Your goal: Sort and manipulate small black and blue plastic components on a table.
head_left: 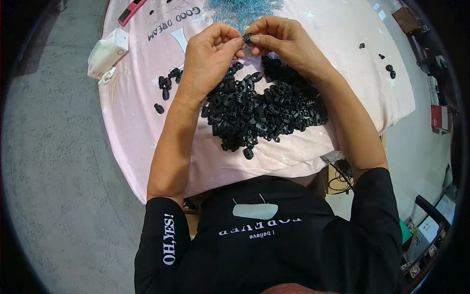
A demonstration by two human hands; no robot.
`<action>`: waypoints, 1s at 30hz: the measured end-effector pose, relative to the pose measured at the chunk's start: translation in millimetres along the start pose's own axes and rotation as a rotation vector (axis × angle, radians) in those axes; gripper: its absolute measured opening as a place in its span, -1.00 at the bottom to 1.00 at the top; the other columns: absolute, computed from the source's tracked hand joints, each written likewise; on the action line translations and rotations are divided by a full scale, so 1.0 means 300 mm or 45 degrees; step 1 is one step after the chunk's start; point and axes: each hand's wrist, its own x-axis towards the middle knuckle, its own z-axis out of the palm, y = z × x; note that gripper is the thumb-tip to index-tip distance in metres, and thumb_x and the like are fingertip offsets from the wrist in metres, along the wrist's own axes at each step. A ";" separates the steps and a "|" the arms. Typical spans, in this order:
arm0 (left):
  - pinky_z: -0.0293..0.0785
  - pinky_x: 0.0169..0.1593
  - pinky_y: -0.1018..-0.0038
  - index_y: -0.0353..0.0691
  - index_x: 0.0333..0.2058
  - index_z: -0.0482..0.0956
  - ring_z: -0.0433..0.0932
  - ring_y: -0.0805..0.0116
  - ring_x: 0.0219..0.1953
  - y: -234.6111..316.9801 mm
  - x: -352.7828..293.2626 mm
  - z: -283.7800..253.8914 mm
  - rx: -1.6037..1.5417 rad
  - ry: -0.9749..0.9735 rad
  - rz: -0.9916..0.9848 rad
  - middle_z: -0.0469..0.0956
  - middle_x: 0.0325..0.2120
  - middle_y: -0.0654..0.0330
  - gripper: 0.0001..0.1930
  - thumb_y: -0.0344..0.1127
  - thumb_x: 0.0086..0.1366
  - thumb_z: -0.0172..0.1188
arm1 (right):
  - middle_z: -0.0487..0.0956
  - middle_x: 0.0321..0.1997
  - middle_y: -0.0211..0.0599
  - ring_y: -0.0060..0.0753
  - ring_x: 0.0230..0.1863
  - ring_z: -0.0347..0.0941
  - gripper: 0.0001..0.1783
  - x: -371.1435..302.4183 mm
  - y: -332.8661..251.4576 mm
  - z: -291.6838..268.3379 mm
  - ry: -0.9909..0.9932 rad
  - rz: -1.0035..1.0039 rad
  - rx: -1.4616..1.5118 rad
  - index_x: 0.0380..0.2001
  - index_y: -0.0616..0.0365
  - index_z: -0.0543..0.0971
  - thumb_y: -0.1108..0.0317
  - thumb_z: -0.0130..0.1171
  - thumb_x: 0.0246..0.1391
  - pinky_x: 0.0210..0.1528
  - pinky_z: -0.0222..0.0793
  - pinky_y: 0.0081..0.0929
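My left hand point(208, 61) and my right hand point(289, 43) meet over the far middle of the table. Between their fingertips they pinch a small black plastic cord lock point(247, 37), partly covered by the fingers. Below the hands, between my forearms, spreads a large heap of black cord lock parts point(264, 112). Just beyond my fingers lies a pile of small shiny bluish coils point(242, 13) that look like springs. Left of my left wrist sit several loose cord locks point(165, 88).
A pale pink cloth point(134, 142) covers the table. At its left edge stands a white tissue pack point(110, 51), with a pink-red object point(131, 12) farther back. A few black pieces point(390, 68) lie far right. Boxes point(440, 119) stand on the floor at right.
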 end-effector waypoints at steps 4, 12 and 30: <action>0.55 -0.26 0.62 -0.39 -0.21 0.55 0.59 0.50 -0.39 -0.013 0.002 -0.008 -0.018 -0.003 0.012 0.59 -0.40 0.20 -0.88 -0.46 0.34 0.18 | 0.59 -0.30 -0.44 -0.66 -0.31 0.52 -0.78 -0.002 -0.015 0.004 0.011 0.039 0.011 -0.10 0.25 0.56 0.38 0.16 0.25 -0.15 0.47 -0.66; 0.50 -0.35 0.60 -0.36 -0.35 0.60 0.55 0.61 -0.46 -0.004 -0.003 0.010 0.247 0.126 0.142 0.59 -0.56 0.27 -0.89 -0.42 0.29 0.21 | 0.60 -0.30 -0.43 -0.67 -0.31 0.52 -0.78 0.000 0.003 -0.005 0.087 0.097 0.069 -0.10 0.25 0.57 0.37 0.15 0.26 -0.17 0.47 -0.67; 0.48 -0.12 0.18 -0.29 -0.42 0.60 0.56 -0.03 -0.25 0.012 -0.045 -0.019 1.197 -0.221 0.097 0.56 -0.36 -0.04 -0.82 -0.28 0.11 0.22 | 0.61 -0.26 -0.40 -0.65 -0.30 0.53 -0.76 0.005 0.009 -0.004 0.173 0.120 -0.090 -0.07 0.24 0.57 0.37 0.16 0.25 -0.14 0.49 -0.65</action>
